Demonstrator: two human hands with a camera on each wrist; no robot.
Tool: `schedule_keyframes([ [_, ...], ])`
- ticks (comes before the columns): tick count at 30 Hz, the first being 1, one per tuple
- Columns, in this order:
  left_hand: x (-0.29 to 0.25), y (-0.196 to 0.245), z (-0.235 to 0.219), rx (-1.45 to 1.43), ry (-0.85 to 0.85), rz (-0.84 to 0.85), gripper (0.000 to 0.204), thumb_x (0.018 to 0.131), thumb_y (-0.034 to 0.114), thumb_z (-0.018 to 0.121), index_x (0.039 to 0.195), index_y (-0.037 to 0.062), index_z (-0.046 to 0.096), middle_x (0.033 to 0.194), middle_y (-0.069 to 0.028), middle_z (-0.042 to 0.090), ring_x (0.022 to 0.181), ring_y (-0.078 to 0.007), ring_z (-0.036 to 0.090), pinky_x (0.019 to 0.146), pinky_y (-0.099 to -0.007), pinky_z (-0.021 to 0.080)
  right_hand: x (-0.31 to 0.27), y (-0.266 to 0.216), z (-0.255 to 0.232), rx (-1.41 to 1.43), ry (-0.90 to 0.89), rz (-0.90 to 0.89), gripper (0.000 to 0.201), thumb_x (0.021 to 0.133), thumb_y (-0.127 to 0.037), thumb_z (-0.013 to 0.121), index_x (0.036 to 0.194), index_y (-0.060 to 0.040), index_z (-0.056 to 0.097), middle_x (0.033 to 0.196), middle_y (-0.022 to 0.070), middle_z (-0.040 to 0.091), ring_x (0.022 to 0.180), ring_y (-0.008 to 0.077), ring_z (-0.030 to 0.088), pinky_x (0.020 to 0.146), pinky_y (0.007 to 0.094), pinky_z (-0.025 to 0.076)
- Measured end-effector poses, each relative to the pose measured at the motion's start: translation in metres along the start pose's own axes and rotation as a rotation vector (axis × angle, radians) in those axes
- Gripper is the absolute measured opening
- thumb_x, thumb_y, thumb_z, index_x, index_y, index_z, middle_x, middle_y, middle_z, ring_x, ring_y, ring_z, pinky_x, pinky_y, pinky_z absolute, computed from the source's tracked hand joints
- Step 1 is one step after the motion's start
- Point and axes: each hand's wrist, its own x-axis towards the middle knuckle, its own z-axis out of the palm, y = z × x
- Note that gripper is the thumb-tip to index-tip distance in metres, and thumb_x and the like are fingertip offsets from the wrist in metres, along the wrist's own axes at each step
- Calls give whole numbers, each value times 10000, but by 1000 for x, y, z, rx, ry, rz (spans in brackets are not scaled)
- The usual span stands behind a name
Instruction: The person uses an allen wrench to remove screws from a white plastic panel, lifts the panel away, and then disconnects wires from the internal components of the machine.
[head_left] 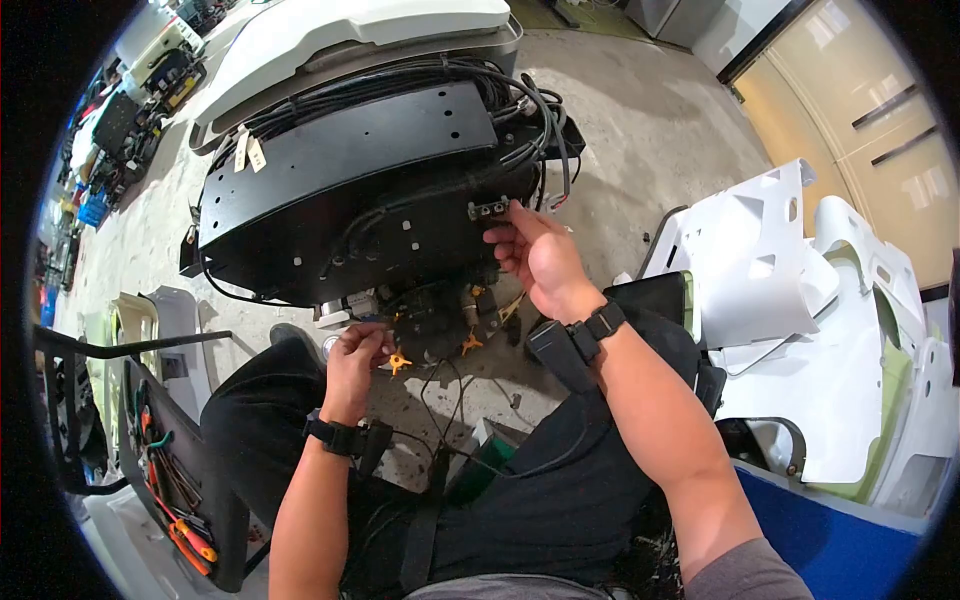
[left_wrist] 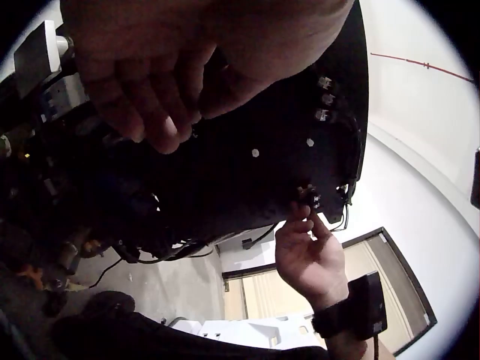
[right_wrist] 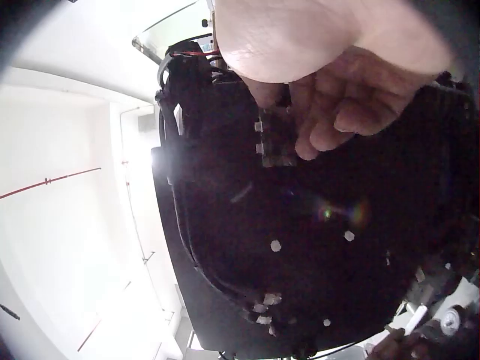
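Note:
Upright in front of me is a black metal panel (head_left: 370, 165) of a machine, with cables bundled along its top. At its lower right my right hand (head_left: 548, 262) pinches a small dark block with metal terminals (head_left: 488, 210) between thumb and fingers, against the panel face. The same block (right_wrist: 277, 142) shows partly behind the fingers in the right wrist view. My left hand (head_left: 352, 362) is low at the panel's left underside, fingers bent and thumb near the index finger, next to an orange handle (head_left: 399, 361). I cannot tell whether it holds something small.
More orange handles (head_left: 471, 342) are under the panel. Large white plastic covers (head_left: 740, 260) stand on the right beside a blue bin (head_left: 810, 530). On the left is a black tray (head_left: 225, 520) of tools, including a screwdriver (head_left: 195, 540). Cords from the wrist cameras run across my lap.

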Motion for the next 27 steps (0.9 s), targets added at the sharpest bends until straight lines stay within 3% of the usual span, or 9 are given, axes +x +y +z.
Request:
schedule_keyframes([
  [10, -3, 6, 6, 42, 1, -10, 188, 870, 128, 522, 1007, 4, 558, 912, -59, 601, 760, -139, 579, 700, -265, 473, -1, 0, -2, -24, -27, 2, 240, 911, -291, 478, 897, -71, 573, 771, 25, 619, 618, 87, 507, 568, 235, 384],
  [13, -9, 15, 14, 38, 25, 3, 193, 867, 111, 507, 998, -23, 557, 842, -56, 603, 756, -125, 578, 709, -240, 456, -4, 0, -3, -109, -45, 38, 261, 918, -301, 460, 885, -67, 570, 755, 25, 613, 609, 88, 503, 560, 236, 382],
  [16, -11, 14, 14, -14, 45, 24, 205, 864, 111, 510, 1006, -29, 557, 874, -79, 610, 779, -141, 594, 729, -254, 472, -6, 1, -2, -76, -40, 53, 295, 916, -317, 461, 994, -55, 571, 770, 24, 603, 625, 79, 509, 564, 217, 396],
  [18, -13, 14, 14, -18, 23, 55, 213, 866, 131, 516, 1017, -15, 553, 914, -89, 608, 783, -155, 595, 706, -272, 476, -6, 0, 1, -20, 28, 29, 303, 921, -327, 446, 963, -52, 568, 763, 37, 605, 619, 87, 508, 558, 223, 396],
  [25, -28, 32, 22, -113, -5, 105, 210, 860, 115, 514, 1012, -28, 537, 908, -91, 593, 773, -156, 577, 703, -276, 462, 1, 2, 5, 97, -47, 42, 314, 913, -375, 454, 870, -83, 562, 764, 34, 620, 619, 86, 503, 558, 236, 390],
  [27, -31, 35, 21, -119, -2, 121, 196, 865, 111, 503, 995, -32, 531, 878, -77, 571, 758, -149, 559, 707, -288, 470, 3, 3, 6, 107, 3, 23, 311, 913, -368, 455, 843, -87, 567, 754, 28, 616, 613, 83, 498, 556, 234, 391],
])
